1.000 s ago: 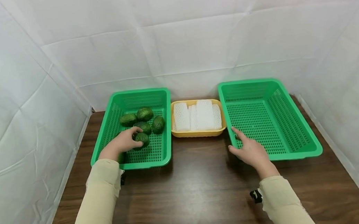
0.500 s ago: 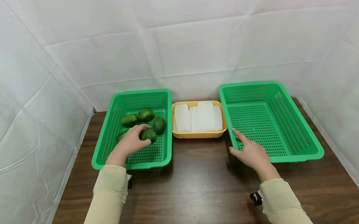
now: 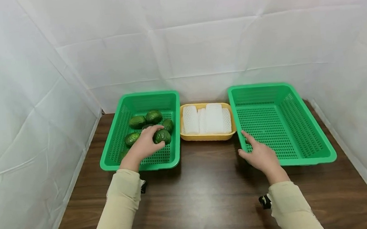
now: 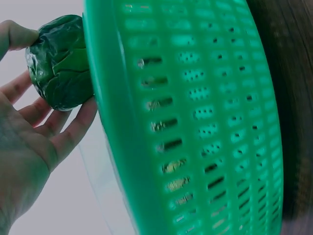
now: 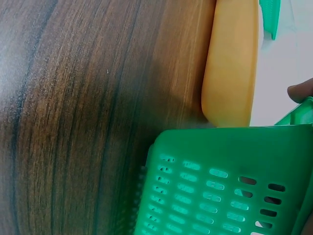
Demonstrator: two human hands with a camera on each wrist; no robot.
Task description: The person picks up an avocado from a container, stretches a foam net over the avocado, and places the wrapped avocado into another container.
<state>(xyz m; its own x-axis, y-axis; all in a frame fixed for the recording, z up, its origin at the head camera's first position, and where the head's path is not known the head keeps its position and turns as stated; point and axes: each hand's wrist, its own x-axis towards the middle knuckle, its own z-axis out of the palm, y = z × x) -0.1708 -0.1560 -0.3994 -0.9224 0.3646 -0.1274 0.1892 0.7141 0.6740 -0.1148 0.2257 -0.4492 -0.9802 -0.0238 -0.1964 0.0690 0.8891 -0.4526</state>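
My left hand (image 3: 145, 145) holds a dark green avocado (image 3: 162, 137) between thumb and fingertips, over the left green basket (image 3: 155, 167). In the left wrist view, the wrinkled avocado (image 4: 61, 63) shows above the basket rim, the thumb on one side and the fingers on the other. Several more avocados (image 3: 137, 122) lie in that basket, some partly hidden by the hand. At the near left corner of the right green basket (image 3: 305, 161) is my right hand (image 3: 263, 156), index finger and thumb stretched out by the rim. Only a fingertip (image 5: 301, 91) of it shows clearly in the right wrist view.
Between the two baskets stands a yellow tray (image 3: 208, 137) with several white foam net sleeves (image 3: 214, 117). No avocado is visible in the right basket. All stand on a dark wood table (image 3: 195, 191), with white sheeting (image 3: 198, 49) behind and at the sides.
My left hand has shifted right with the avocado, uncovering another avocado at the basket's left. My right hand keeps its place by the right basket. The whole view has drifted slightly.
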